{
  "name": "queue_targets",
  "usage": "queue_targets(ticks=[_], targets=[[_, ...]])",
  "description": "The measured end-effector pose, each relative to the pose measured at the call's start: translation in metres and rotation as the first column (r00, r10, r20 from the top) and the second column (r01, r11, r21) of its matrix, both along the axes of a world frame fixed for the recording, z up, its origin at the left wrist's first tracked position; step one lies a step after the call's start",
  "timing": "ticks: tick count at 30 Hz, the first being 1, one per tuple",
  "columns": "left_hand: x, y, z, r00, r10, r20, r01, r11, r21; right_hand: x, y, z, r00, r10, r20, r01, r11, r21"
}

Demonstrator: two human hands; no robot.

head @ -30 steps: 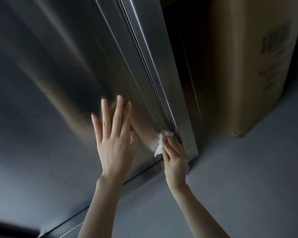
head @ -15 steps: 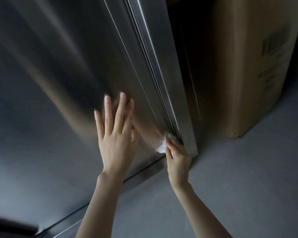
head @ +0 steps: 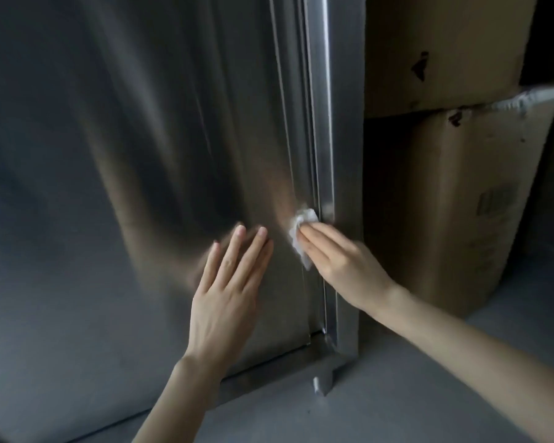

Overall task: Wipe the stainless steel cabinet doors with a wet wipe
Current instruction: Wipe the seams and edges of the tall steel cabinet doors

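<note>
Hands, head view: left hand (head: pixel 224 302) is flat on the cabinet door (head: pixel 173 139), fingers straight and slightly fanned, holding nothing. The tips are blurred.

Right hand (head: pixel 343 260) lays near-straight fingers over the wet wipe (head: pixel 301 231), pressing it to the steel. The thumb is hidden, so I cannot tell if it pinches.

Wipe is bunched and white, just beyond the right fingertips, against the door's vertical edge trim (head: pixel 323 123) and just right of the left fingertips.

Handling, as a judgement: the wipe is light, limp and damp, likely to fold or slide on smooth steel. It is best held wadded under flat fingers. The door looks stiff and slick, and the left palm seems to brace it.

Cardboard boxes (head: pixel 461 203) are stacked right of the right hand.
</note>
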State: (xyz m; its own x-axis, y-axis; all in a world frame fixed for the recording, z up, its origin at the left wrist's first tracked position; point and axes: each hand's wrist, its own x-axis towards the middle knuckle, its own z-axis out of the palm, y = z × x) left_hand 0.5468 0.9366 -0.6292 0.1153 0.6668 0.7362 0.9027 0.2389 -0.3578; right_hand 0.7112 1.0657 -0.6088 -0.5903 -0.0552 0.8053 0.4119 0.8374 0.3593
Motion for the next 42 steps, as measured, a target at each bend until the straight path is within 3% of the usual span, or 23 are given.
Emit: queue_targets(ticks=[3,7,9,11,15,20,25,27,31,35,39,42], targets=[[0.002,-0.001,0.000,1.000,0.006,-0.003,-0.006,1.000,0.011,0.016,0.005,0.002,0.939,-0.064,0.339,-0.005,0.980,0.199],[0.006,-0.003,0.004,1.000,0.019,-0.016,-0.018,1.000,0.024,0.014,0.002,0.003,0.744,-0.288,0.603,0.020,0.912,0.410],[0.006,-0.006,0.007,1.000,0.020,-0.011,-0.020,1.000,0.009,0.016,0.002,0.016,0.645,-0.399,0.652,0.071,0.880,0.469],[0.005,-0.008,0.009,1.000,0.020,-0.002,-0.020,1.000,-0.005,0.017,0.004,0.045,0.675,-0.400,0.620,0.119,0.889,0.443],[0.004,-0.010,0.014,1.000,0.016,-0.011,-0.016,1.000,0.003,0.023,0.000,0.093,0.851,-0.295,0.434,0.147,0.928,0.341],[0.010,-0.010,0.033,0.998,0.019,0.057,-0.024,0.997,0.077,0.025,-0.018,0.087,0.758,-0.292,0.583,0.123,0.942,0.311],[0.010,-0.009,0.061,0.992,0.037,0.121,-0.052,0.991,0.126,0.020,0.000,0.180,0.928,-0.291,0.233,0.184,0.901,0.393],[0.011,-0.009,0.072,0.987,0.040,0.154,-0.064,0.987,0.150,0.015,-0.001,0.182,0.934,-0.301,0.193,0.201,0.888,0.413],[0.022,-0.011,0.091,0.986,0.001,0.167,-0.035,0.978,0.204,0.013,-0.004,0.185,0.897,-0.335,0.289,0.190,0.882,0.430],[0.021,-0.012,0.120,0.989,-0.022,0.147,-0.014,0.972,0.237,0.010,0.006,0.265,0.913,-0.407,0.030,0.348,0.814,0.466],[0.023,-0.007,0.163,0.986,-0.013,0.166,-0.033,0.962,0.271,0.000,-0.005,0.276,0.932,-0.351,0.091,0.298,0.884,0.360],[0.028,-0.001,0.193,0.988,-0.027,0.153,-0.015,0.964,0.264,0.003,-0.011,0.261,0.848,-0.447,0.284,0.341,0.871,0.354]])
